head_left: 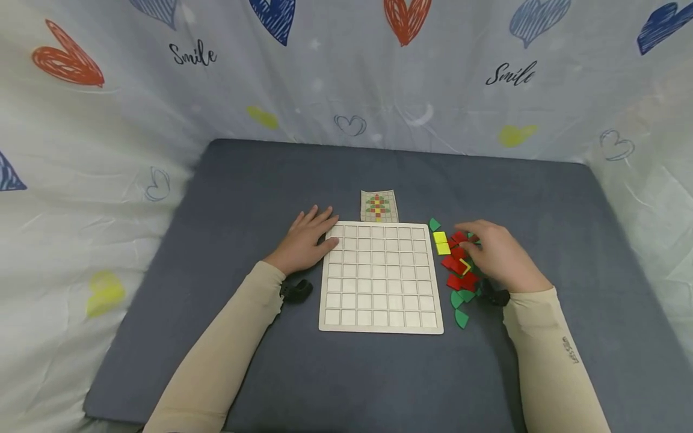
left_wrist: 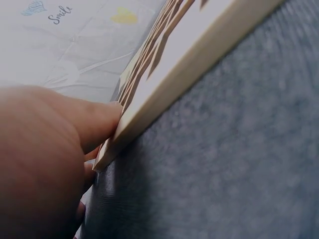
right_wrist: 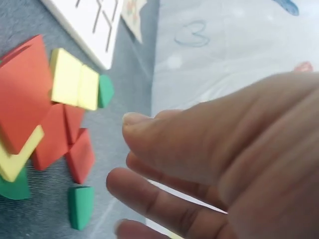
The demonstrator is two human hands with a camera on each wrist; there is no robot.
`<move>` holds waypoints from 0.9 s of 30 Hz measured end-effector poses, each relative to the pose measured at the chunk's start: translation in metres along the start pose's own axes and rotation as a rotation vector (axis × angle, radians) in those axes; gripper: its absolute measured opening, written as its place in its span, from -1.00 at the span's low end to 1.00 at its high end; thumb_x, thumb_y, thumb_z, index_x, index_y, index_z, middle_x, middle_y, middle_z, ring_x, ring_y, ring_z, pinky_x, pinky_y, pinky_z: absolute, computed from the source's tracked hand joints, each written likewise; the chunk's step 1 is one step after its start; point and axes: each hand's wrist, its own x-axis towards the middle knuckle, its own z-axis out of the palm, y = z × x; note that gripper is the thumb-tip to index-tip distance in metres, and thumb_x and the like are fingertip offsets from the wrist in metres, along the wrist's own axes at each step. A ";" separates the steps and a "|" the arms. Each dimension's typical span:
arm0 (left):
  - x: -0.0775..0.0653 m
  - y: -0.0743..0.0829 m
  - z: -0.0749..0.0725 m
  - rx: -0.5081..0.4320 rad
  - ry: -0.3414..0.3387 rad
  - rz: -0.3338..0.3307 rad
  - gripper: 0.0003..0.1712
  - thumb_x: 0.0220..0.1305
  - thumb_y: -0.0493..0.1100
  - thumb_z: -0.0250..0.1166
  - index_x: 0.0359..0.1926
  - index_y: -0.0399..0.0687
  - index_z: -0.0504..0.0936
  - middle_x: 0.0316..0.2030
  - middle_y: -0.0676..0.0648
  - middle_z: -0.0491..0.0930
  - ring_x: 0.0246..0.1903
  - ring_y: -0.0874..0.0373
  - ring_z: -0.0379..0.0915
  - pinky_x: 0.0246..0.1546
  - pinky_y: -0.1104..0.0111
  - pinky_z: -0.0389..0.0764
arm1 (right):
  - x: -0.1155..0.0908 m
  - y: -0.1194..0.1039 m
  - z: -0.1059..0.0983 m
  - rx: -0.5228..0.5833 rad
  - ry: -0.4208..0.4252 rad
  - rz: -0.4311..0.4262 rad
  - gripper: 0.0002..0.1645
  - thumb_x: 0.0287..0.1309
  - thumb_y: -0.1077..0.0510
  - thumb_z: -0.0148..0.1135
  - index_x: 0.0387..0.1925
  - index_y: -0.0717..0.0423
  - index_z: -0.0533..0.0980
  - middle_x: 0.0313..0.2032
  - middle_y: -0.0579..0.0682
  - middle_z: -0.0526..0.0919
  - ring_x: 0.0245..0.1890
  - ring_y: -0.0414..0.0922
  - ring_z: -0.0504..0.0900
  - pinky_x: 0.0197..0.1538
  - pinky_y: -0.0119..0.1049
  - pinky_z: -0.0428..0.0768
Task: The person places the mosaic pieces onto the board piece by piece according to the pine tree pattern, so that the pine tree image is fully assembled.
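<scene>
A pale wooden grid board point(head_left: 381, 330) lies on the grey table. At its top left corner rests my left hand point(head_left: 305, 243), fingers spread and thumb over the edge; the left wrist view shows that thumb point(left_wrist: 99, 122) touching the rim. My right hand point(head_left: 500, 255) hovers over a loose pile of pieces right of the board, with nothing between its bent fingers. The pile has red squares point(right_wrist: 22, 94), two yellow squares point(right_wrist: 66, 77), a yellow V-shaped piece point(right_wrist: 20, 154) and several green quarter-round pieces point(head_left: 461, 319). In the head view, the right hand partly hides the pile.
A small pattern card point(head_left: 392, 201) with a coloured tree design lies against the board's far edge. The dark grey table point(head_left: 271, 180) ends at a white curtain point(head_left: 444, 90) printed with hearts. Black wrist straps point(head_left: 296, 291) sit on both wrists.
</scene>
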 end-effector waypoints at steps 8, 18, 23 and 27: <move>0.001 0.002 0.002 0.010 0.012 -0.012 -0.25 0.64 0.19 0.07 0.66 0.04 0.18 0.66 -0.05 0.01 0.68 -0.07 -0.33 0.67 0.03 -0.38 | 0.011 0.011 0.015 -0.015 -0.016 0.004 -0.65 0.39 0.30 0.32 0.14 0.34 0.67 -0.06 0.26 0.72 -0.25 0.06 0.61 -0.18 -0.01 0.67; 0.001 0.003 0.004 0.016 0.035 -0.026 -0.21 0.63 0.18 0.09 0.67 0.00 0.14 0.66 -0.07 0.03 0.68 -0.07 -0.30 0.67 0.06 -0.37 | 0.016 0.012 0.022 -0.017 -0.079 0.047 -0.68 0.40 0.33 0.25 0.11 0.35 0.68 -0.36 0.10 0.59 -0.47 -0.04 0.44 -0.44 -0.24 0.44; 0.002 0.002 0.004 0.008 0.045 -0.031 -0.22 0.62 0.18 0.11 0.66 -0.03 0.19 0.66 -0.07 0.05 0.68 -0.06 -0.28 0.67 0.07 -0.35 | 0.018 0.013 0.023 0.007 -0.082 0.061 -0.70 0.41 0.28 0.30 0.10 0.33 0.68 -0.42 0.07 0.58 -0.46 -0.04 0.47 -0.42 -0.23 0.49; 0.003 0.002 0.004 0.012 0.040 -0.034 -0.24 0.61 0.19 0.11 0.64 -0.01 0.23 0.66 -0.06 0.05 0.68 -0.05 -0.28 0.67 0.06 -0.35 | 0.019 0.013 0.025 0.027 -0.070 0.075 -0.79 0.40 0.27 0.33 -0.03 0.32 0.71 -0.32 0.13 0.62 -0.36 0.01 0.54 -0.35 -0.17 0.59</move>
